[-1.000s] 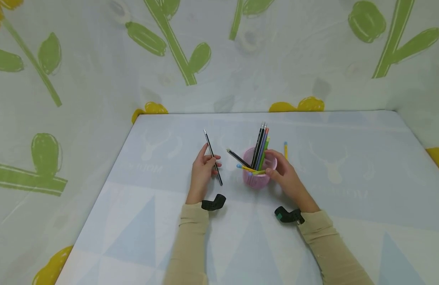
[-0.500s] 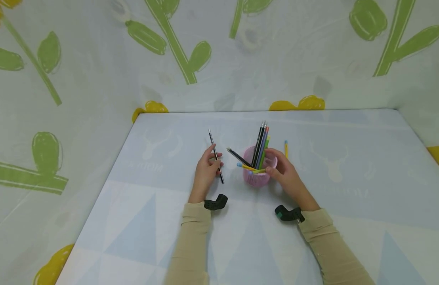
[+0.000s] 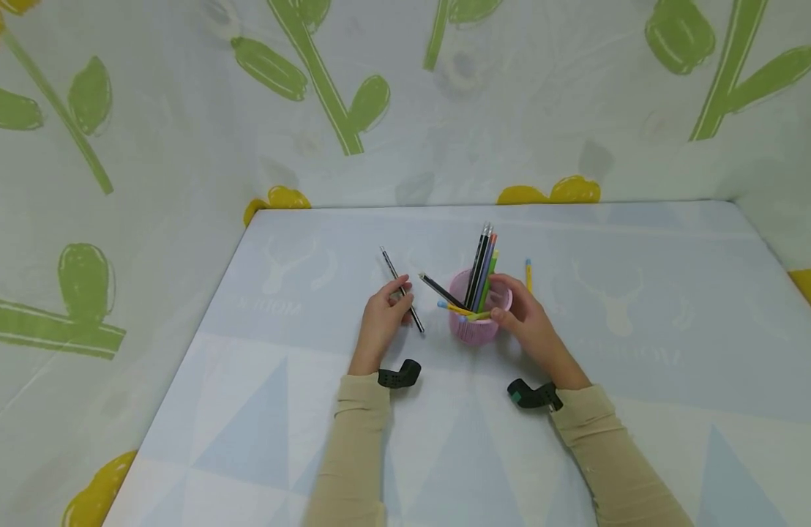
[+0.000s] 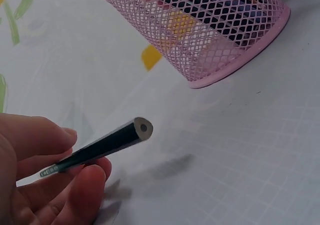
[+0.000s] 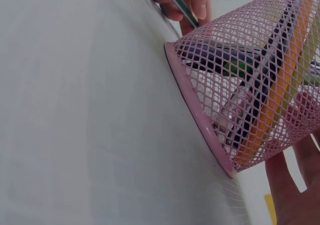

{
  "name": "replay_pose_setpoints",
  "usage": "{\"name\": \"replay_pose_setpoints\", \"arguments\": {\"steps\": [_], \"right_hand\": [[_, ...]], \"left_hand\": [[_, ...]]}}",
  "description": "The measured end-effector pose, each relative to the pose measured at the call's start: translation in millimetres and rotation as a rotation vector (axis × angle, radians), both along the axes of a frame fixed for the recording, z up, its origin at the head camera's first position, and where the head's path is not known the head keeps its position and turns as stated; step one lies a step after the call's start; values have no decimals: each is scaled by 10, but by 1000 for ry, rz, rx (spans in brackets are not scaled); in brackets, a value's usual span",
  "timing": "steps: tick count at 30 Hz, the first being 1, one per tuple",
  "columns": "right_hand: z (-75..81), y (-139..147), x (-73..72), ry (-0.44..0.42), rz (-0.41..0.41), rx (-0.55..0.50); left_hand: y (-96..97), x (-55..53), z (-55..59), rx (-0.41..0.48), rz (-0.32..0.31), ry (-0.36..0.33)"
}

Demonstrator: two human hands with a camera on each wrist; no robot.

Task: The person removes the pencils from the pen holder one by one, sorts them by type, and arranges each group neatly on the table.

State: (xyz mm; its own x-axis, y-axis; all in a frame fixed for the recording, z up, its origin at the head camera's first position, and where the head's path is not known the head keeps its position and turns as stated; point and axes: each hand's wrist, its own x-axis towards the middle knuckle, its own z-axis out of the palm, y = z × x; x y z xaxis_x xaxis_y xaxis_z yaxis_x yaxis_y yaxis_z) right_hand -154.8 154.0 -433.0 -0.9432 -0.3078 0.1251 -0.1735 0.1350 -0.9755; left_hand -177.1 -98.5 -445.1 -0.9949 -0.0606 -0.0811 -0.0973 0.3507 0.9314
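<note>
My left hand [image 3: 382, 322] pinches a black pencil [image 4: 112, 144] between thumb and fingers, left of the pencil cup. In the left wrist view its flat, unsharpened end faces the camera. The pink mesh pencil cup [image 3: 473, 334] stands upright on the table, with my right hand [image 3: 533, 329] gripping its right side, thumb at the rim. Several black, purple and green pencils [image 3: 479, 267] stand in it. One black pencil [image 3: 440, 290] leans far out to the left, and a yellow pencil [image 3: 453, 309] with a blue end pokes over the near rim.
A yellow pencil [image 3: 528, 276] with a blue end lies on the table behind my right hand. The table [image 3: 643, 293] carries a pale blue and white patterned cover. A flower-patterned curtain [image 3: 511, 110] rises behind its far edge.
My left hand has moved slightly right toward the pencil cup. The black pencil in it has turned, its lower end swinging right. The right hand and the cup stay in place.
</note>
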Motion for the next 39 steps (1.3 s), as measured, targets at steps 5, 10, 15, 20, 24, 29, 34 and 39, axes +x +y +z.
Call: {"name": "replay_pose_setpoints", "arguments": {"steps": [5, 10, 15, 20, 24, 29, 34, 39], "right_hand": [[107, -29, 57, -17, 8, -6], [198, -52, 89, -2, 5, -6], [133, -36, 60, -3, 11, -33], [4, -7, 4, 17, 15, -37], [-36, 3, -19, 30, 11, -27], [-36, 3, -23, 23, 12, -20], [-5, 0, -19, 14, 12, -20], [-38, 4, -20, 25, 13, -17]], "left_hand": [[12, 14, -10, -55, -3, 0], [42, 10, -10, -114, -8, 12], [71, 26, 31, -192, -21, 23], [81, 34, 43, -227, -26, 46], [85, 30, 43, -211, -25, 46], [79, 37, 33, -174, -20, 16], [75, 44, 51, -136, -18, 13], [74, 48, 42, -117, -15, 10]]}}
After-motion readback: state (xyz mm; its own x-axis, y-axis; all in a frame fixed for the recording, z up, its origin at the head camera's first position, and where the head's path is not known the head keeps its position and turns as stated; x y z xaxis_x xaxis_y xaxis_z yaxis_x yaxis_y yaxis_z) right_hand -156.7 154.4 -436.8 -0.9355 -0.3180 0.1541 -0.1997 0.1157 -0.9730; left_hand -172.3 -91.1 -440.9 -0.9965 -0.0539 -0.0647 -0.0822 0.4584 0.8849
